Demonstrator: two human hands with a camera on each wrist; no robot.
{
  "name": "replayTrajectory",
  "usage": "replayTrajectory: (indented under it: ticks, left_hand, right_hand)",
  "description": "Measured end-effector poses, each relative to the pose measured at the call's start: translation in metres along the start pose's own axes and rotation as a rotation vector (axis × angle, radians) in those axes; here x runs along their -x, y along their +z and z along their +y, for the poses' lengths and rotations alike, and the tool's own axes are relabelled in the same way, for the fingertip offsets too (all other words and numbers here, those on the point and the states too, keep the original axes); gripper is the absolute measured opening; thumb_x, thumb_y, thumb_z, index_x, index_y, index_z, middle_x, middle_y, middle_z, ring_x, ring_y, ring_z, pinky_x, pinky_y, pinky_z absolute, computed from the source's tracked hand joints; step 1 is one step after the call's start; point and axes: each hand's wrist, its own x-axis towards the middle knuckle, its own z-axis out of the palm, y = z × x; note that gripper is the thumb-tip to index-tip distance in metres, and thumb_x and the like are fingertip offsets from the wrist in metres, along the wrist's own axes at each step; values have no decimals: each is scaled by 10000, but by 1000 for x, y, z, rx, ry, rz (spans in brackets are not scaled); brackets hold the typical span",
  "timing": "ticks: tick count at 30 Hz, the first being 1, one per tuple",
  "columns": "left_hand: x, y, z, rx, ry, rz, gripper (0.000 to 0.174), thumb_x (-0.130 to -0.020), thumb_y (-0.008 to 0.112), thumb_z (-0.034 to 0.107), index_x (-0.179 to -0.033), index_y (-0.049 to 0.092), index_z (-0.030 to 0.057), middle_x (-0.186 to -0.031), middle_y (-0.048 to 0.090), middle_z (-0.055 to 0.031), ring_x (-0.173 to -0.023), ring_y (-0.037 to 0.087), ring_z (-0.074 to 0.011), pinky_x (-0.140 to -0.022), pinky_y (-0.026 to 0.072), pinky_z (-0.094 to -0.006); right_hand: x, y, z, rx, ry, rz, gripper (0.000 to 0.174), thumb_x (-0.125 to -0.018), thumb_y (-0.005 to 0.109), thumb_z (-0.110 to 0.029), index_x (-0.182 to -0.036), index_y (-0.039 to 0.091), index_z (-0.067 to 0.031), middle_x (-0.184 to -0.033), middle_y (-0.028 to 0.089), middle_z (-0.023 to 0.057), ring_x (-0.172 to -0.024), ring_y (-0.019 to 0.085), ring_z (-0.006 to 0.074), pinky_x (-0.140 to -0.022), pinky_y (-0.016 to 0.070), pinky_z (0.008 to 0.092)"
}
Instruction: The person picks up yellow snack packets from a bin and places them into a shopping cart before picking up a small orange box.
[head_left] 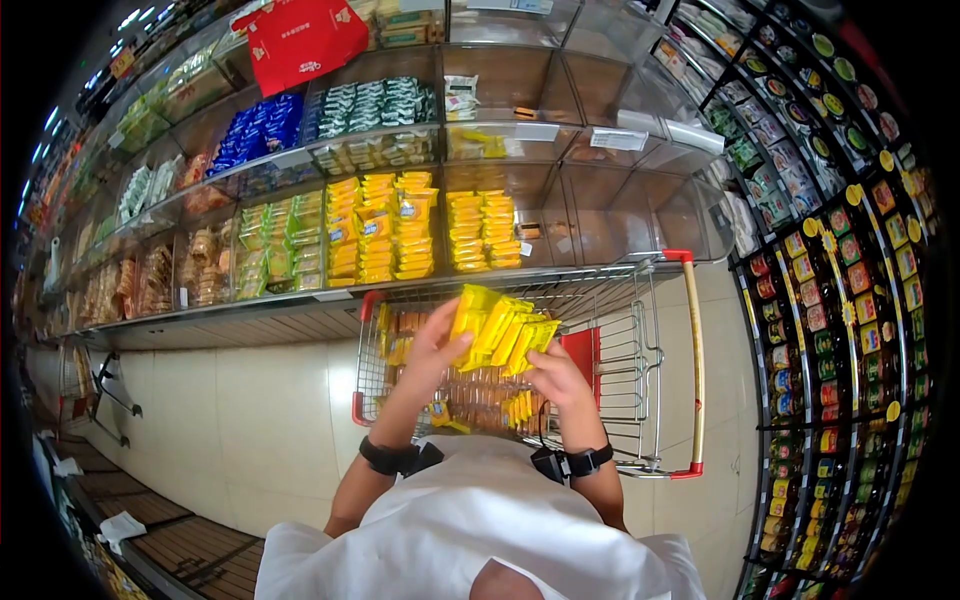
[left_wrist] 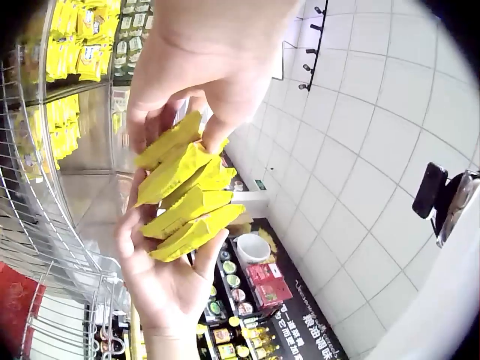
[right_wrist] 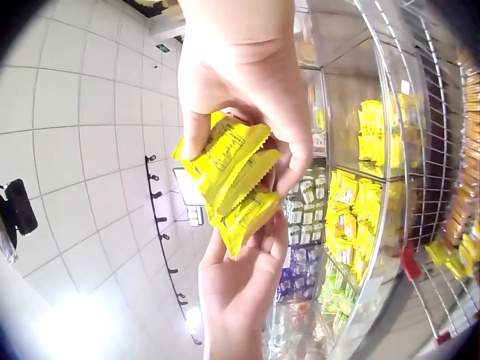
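Observation:
A row of several yellow packets is held between both hands above the shopping cart. The left hand grips the row's left end, thumb in front and fingers behind; the right hand pinches the right end. In the left wrist view the left hand comes from above onto the packets, and the right hand supports them from below. The right wrist view has the right hand around the packets, with the left hand at their far end.
The cart holds rows of brown packets and some yellow ones. Behind it stand clear bins with yellow packets, blue packets and green ones. A shelf of jars rises at the right.

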Motion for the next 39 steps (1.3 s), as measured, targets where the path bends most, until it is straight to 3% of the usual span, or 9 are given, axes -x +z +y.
replayTrajectory:
  ticks: [3,12,19,20,22,31,37,39]
  left_hand:
    - [-1,6,-11,51,26,94,393,-829,532,82,-1198,417,11,-1162,495,-73,-1072,455,-135,-910,345,-257]
    - [-1,12,-27,-144,117,216,379,-867,468,85,-1219,351,7,-1137,491,-72,-1036,463,-130,-889,360,-259]
    - [1,13,-32,-384,241,190,617,-722,667,113,-1222,328,-11,-1143,457,-132,-1056,448,-186,-900,356,-296]
    - [0,14,-31,-400,239,191,600,-738,646,96,-1227,315,-12,-1149,458,-130,-1065,446,-185,-908,351,-298]
    - [0,15,-31,-430,225,195,568,-769,603,60,-1237,290,-13,-1160,459,-126,-1083,441,-183,-923,340,-300]
    - [-2,13,-37,-363,230,195,571,-762,616,69,-1228,298,-15,-1119,490,-108,-1036,473,-165,-900,360,-286]
    - [0,16,-38,-393,266,206,613,-687,680,63,-1199,349,-1,-1097,503,-111,-1003,492,-170,-860,395,-300]
    - [2,23,-29,-258,208,202,605,-689,677,53,-1197,352,3,-1094,503,-105,-998,491,-163,-858,397,-294]
  right_hand:
    - [4,-5,-1,52,-3,17,476,-777,555,-30,-1224,389,-34,-1179,488,60,-1085,465,175,-918,357,307]
    - [8,4,-10,204,13,20,430,-777,570,-64,-1183,437,-13,-1143,513,56,-1056,474,160,-913,350,298]
    - [6,7,-5,232,-18,16,389,-811,535,-77,-1182,440,-5,-1141,510,45,-1048,469,145,-910,344,285]
    - [6,10,-5,245,-21,22,387,-814,531,-79,-1183,440,-4,-1141,509,44,-1046,469,143,-910,344,283]
    - [6,12,-3,221,-13,40,350,-835,511,-90,-1170,451,-10,-1133,513,44,-1047,469,142,-900,349,280]
    - [-1,14,0,-5,-88,80,312,-877,470,-151,-1159,444,-22,-1128,521,73,-1034,502,185,-887,385,334]
    - [-2,18,3,-96,-81,59,340,-892,437,-171,-1189,411,-8,-1168,491,99,-1082,471,214,-945,344,361]
    - [-1,18,2,-178,-78,9,354,-896,425,-186,-1199,400,-5,-1198,471,108,-1103,454,228,-964,326,379]
